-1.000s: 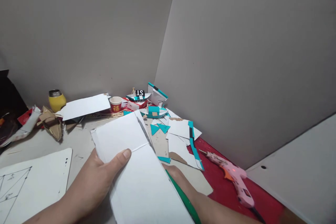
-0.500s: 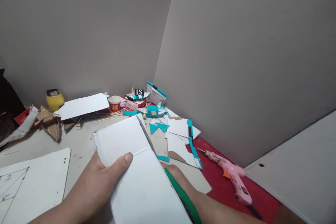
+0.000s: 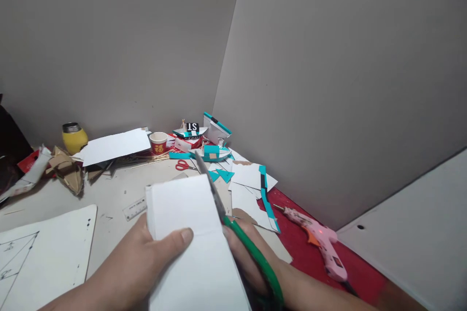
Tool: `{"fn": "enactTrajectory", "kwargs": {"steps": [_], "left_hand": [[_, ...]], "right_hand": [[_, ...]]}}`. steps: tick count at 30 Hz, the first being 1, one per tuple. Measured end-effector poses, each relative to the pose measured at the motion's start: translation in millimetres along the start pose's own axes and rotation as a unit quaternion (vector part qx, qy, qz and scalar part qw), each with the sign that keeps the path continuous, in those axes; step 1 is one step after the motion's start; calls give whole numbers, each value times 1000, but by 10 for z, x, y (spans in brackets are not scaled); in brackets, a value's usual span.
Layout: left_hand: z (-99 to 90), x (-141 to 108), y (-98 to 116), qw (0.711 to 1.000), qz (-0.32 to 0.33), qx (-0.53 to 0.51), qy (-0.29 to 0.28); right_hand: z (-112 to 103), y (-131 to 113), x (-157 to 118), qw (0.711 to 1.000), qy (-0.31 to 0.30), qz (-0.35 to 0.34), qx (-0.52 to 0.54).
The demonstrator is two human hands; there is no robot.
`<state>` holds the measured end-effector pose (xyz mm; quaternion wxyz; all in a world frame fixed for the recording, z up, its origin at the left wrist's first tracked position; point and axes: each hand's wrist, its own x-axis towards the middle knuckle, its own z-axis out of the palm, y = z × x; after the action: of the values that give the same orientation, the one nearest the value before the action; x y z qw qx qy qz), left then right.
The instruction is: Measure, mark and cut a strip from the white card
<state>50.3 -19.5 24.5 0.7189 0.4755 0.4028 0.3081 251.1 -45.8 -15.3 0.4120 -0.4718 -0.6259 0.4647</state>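
Note:
My left hand [image 3: 146,250] grips a folded white cardboard piece [image 3: 193,272] by its left side, with the thumb flat on the upper face near a crease. Along the card's right edge, my right hand [image 3: 251,248] holds large scissors with green handles [image 3: 255,257]. The blades point up and away and run beside the card's upper right edge; whether they are cutting into it I cannot tell. The fingers of my right hand are partly hidden behind the card and the handle.
A pink glue gun [image 3: 323,240] lies at right on a red surface. Cardboard scraps [image 3: 248,199], red-handled scissors [image 3: 184,165], a clear ruler [image 3: 134,209] and small model boats [image 3: 211,153] lie beyond. A paper cup [image 3: 159,143] and yellow jar [image 3: 75,140] stand behind; a drawn sheet [image 3: 54,248] is at left.
The card has come lower and turned more upright in my left hand. The green scissors' blades now show along its right edge, and the ruler and red-handled scissors have come into sight.

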Motion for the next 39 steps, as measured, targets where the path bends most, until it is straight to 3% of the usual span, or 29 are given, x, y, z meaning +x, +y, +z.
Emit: {"fn": "enactTrajectory", "kwargs": {"steps": [2, 3, 6, 8, 14, 22, 29, 35, 38, 39], "left_hand": [[-41, 43, 21, 998, -5, -1, -66], [-68, 73, 37, 997, -3, 3, -72], [-168, 184, 86, 1000, -4, -2, -15], [-236, 261, 100, 1000, -3, -3, 3], [-404, 427, 69, 999, -1, 13, 32], [-472, 477, 98, 998, -16, 45, 35], [-466, 504, 0, 996, 17, 72, 57], [-392, 505, -11, 988, 14, 78, 130], [-339, 470, 7, 981, 21, 91, 170], [-321, 453, 6, 979, 22, 96, 178]], "right_hand": [[-88, 16, -10, 999, 18, 10, -46], [-137, 21, -3, 996, 35, 18, -85], [-281, 35, 81, 957, 96, 29, -272], [-362, 54, 169, 931, 120, 35, -342], [-471, 198, 345, 881, 93, 81, -457], [-497, 235, 348, 847, 69, 95, -518], [-515, 199, 340, 827, 55, 98, -551], [-541, 215, 315, 840, 56, 63, -536], [-563, 162, 299, 847, 102, 26, -521], [-560, 136, 291, 863, 124, 6, -490]]}}
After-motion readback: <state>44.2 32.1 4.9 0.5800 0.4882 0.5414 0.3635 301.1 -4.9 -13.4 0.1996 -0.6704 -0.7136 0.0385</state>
